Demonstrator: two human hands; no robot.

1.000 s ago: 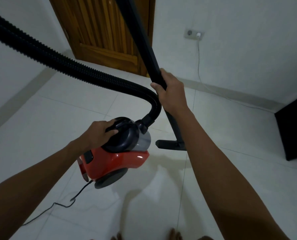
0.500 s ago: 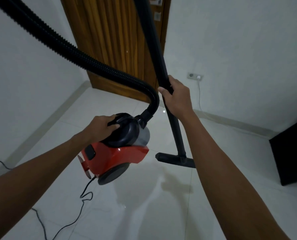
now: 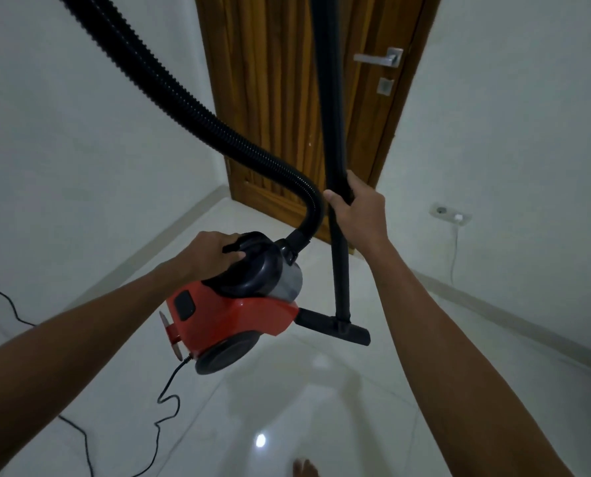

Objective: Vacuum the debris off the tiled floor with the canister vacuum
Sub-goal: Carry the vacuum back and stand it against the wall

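One vacuum (image 3: 239,311), one hose (image 3: 190,98), one tube (image 3: 335,139). Left hand (image 3: 211,253) fingers grip the vacuum's handle; right hand (image 3: 359,211), at two o'clock, wraps the tube.

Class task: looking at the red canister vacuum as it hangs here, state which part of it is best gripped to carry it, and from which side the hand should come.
Grip the dark rounded handle on top of the canister vacuum, coming from above and from its rear, as the left hand does. The hose leaves the front, so the rear is free, and the body hangs balanced below the handle.
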